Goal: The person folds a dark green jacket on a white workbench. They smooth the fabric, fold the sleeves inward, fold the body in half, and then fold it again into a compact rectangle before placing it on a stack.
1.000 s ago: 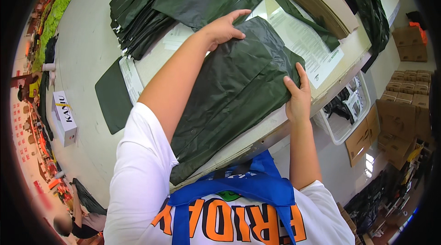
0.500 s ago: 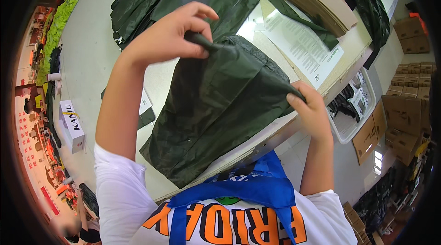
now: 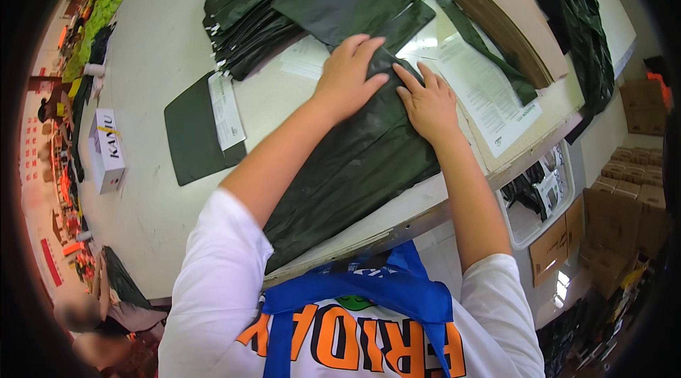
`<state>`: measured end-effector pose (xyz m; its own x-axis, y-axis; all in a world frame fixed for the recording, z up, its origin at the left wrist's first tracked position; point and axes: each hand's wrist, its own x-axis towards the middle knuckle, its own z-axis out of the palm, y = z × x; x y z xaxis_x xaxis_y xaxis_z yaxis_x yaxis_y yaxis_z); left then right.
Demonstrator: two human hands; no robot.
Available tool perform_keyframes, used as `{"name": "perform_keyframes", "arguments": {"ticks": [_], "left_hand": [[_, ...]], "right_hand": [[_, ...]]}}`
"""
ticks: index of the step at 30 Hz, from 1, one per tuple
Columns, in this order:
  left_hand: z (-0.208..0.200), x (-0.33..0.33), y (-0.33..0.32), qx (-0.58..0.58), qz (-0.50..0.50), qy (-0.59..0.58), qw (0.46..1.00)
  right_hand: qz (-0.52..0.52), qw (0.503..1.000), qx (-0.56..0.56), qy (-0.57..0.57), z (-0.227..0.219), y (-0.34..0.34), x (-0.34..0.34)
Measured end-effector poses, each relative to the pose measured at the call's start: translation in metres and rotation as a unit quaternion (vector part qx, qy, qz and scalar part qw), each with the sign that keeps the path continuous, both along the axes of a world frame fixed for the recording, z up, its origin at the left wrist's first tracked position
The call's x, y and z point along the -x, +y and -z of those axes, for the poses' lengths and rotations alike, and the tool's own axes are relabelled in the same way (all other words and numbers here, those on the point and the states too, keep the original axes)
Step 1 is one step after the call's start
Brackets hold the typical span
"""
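1. Dark green and shiny, the bag lies flat on the pale bench, right in front of the person. Its near end hangs a little over the bench edge.
2. The left hand lies flat on the far end of the bag. Its fingers are spread out straight and press down. They grip nothing.
3. The right hand lies flat on the bag too, just beside the left hand. Its fingers are also stretched open and hold nothing.
4. The two hands almost touch at the fingertips.
5. A pile of more green bags sits farther back on the left. One more bag lies flat just past the hands.
6. A small green flat piece with a white label lies to the left, apart from the bag.
7. White paper sheets lie to the right, next to the right hand.
8. A stack of brown card sits behind the sheets, with a long green strip across it.
9. A white box stands far off to the left on the bench.
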<state>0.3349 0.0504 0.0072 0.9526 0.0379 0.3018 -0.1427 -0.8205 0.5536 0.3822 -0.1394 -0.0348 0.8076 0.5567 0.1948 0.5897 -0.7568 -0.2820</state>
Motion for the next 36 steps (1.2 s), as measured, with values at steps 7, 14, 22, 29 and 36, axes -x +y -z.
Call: {"name": "perform_keyframes", "arguments": {"ticks": [7,14,22,29,36], "left_hand": [[-0.004,0.322,0.032,-0.183,-0.299,0.175,0.920],[0.053,0.400,0.005,0.433,-0.530,0.062,0.726],[-0.049,0.371,0.032,0.664,-0.373,0.005,0.648],[-0.114,0.180,-0.054,0.394,-0.007,0.078,0.916],[0.025,0.195,-0.072,0.347,-0.227,0.193,0.889]], "right_hand": [[0.025,0.999,0.019,0.019,0.034,-0.009,-0.001],[-0.124,0.984,-0.129,0.000,-0.029,0.033,0.073],[-0.171,0.840,-0.297,0.420,0.031,0.071,0.191],[-0.078,0.404,-0.570,0.711,0.044,0.053,0.154],[-0.039,0.311,-0.628,0.713,0.051,0.028,0.137]]}}
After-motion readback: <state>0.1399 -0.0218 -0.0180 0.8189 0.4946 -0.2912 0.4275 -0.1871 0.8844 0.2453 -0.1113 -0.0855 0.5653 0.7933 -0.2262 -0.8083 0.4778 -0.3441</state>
